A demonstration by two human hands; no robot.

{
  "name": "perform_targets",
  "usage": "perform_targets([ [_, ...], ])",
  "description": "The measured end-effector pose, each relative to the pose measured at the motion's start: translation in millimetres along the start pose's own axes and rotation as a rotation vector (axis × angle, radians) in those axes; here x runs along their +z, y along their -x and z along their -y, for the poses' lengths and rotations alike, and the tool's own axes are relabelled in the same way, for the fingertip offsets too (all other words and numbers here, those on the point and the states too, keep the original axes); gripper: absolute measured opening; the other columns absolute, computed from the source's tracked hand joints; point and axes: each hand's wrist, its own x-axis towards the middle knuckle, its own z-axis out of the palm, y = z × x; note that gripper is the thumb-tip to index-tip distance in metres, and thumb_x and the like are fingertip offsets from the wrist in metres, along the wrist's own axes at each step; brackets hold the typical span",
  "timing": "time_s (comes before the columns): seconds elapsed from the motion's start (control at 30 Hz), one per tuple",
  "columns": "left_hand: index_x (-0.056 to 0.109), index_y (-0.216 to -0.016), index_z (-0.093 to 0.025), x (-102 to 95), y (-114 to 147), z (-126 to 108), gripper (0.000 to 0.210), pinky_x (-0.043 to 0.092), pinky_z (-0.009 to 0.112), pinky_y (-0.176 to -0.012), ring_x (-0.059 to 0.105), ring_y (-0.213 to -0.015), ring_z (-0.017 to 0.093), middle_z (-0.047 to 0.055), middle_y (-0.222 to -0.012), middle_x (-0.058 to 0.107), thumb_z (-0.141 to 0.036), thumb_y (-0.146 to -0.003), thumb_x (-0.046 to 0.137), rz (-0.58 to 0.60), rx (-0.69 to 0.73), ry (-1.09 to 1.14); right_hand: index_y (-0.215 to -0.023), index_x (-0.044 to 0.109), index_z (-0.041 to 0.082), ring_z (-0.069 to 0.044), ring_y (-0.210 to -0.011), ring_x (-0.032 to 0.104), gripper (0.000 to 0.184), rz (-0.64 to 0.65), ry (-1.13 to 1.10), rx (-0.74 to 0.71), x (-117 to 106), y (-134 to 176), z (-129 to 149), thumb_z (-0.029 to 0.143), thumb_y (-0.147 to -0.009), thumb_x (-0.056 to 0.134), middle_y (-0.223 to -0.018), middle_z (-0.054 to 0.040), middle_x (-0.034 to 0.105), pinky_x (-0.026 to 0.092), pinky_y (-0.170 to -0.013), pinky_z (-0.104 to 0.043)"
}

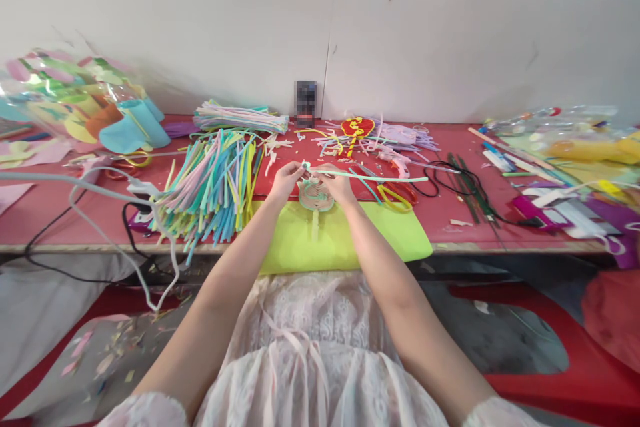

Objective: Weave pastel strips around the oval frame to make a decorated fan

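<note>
A pale green strip [385, 176] was held above the near middle of the red table [453, 235], its length extended to the right. Its curled left end was pinched by the left hand [287, 181], with the fingertips drawn narrow. The strip was also gripped by the right hand [337, 183], close beside the left, with the fingers bent together.

A round coiled piece [316, 196] in pink and green, with a pale stick [315, 227] pointed toward the near edge, was seen just below the hands, over a lime sheet [395, 235]. Whether it was touched by the fingers could not be told.

A heap of coloured strips [213, 180] was found to the left. A red and yellow ornament [357, 127] was noted on the far side, and a glue gun [400, 168] to the right.
</note>
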Motion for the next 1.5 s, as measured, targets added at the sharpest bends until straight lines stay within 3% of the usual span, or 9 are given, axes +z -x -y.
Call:
perform_targets([
  [0.53, 0.055, -0.068, -0.016, 2.7, 2.0, -2.3, 0.016, 0.042, 0.023, -0.062, 0.055, -0.058, 0.010, -0.001, -0.060, 0.059, -0.030, -0.073, 0.056, -0.059, 0.121, -0.226, -0.079, 0.069, 0.017, -0.016, -0.080, 0.061, 0.031, 0.027, 0.119, -0.011, -1.6, -1.5, -3.1, 0.046, -0.073, 0.060, -0.084, -0.0038, 0.067, 0.046, -0.073, -0.027],
  [0.77, 0.056, -0.069, -0.015, 4.6, 2.9, -2.6, 0.012, 0.042, 0.023, -0.062, 0.055, -0.059, 0.010, -0.001, -0.060, 0.058, -0.027, -0.073, 0.055, -0.006, 0.131, -0.328, -0.077, 0.063, 0.017, -0.014, -0.073, 0.057, 0.031, -0.062, 0.179, -0.097, -2.6, -2.7, -4.4, 0.047, -0.072, 0.060, -0.077, -0.0022, 0.062, 0.046, -0.067, -0.024],
  [0.9, 0.057, -0.069, -0.015, 3.8, 2.5, -3.3, 0.012, 0.041, 0.023, -0.063, 0.054, -0.060, 0.011, -0.001, -0.061, 0.059, -0.026, -0.073, 0.054, 0.009, 0.139, -0.347, -0.078, 0.060, 0.018, -0.013, -0.066, 0.055, 0.031, -0.067, 0.080, -0.031, -1.4, -2.6, -5.4, 0.048, -0.069, 0.062, -0.072, -0.0006, 0.059, 0.045, -0.056, -0.023],
  [1.0, 0.058, -0.069, -0.015, 2.5, 2.0, -2.9, 0.011, 0.041, 0.023, -0.064, 0.054, -0.060, 0.010, -0.001, -0.062, 0.059, -0.025, -0.072, 0.054, 0.027, 0.145, -0.374, -0.075, 0.060, 0.017, -0.012, -0.065, 0.054, 0.032, -0.053, 0.057, -0.003, -1.6, -2.3, -4.9, 0.048, -0.070, 0.062, -0.072, -0.0007, 0.059, 0.046, -0.057, -0.023],
  [1.23, 0.057, -0.070, -0.015, 4.6, 1.3, -2.7, 0.016, 0.041, 0.022, -0.060, 0.053, -0.057, 0.009, 0.000, -0.061, 0.058, -0.030, -0.074, 0.056, -0.005, 0.113, -0.206, -0.076, 0.064, 0.017, -0.014, -0.070, 0.058, 0.031, -0.066, 0.068, -0.007, -2.5, -2.0, -4.3, 0.047, -0.070, 0.062, -0.075, -0.0030, 0.064, 0.047, -0.063, -0.025],
  [1.5, 0.057, -0.071, -0.015, 2.0, -0.6, 1.6, 0.020, 0.043, 0.021, -0.059, 0.056, -0.058, 0.009, 0.000, -0.062, 0.059, -0.035, -0.074, 0.058, -0.093, 0.036, -0.066, -0.085, 0.070, 0.022, -0.016, -0.085, 0.060, 0.025, 0.019, 0.171, -0.180, 1.7, 2.4, 1.9, 0.043, -0.074, 0.061, -0.088, -0.0034, 0.066, 0.047, -0.079, -0.029],
])
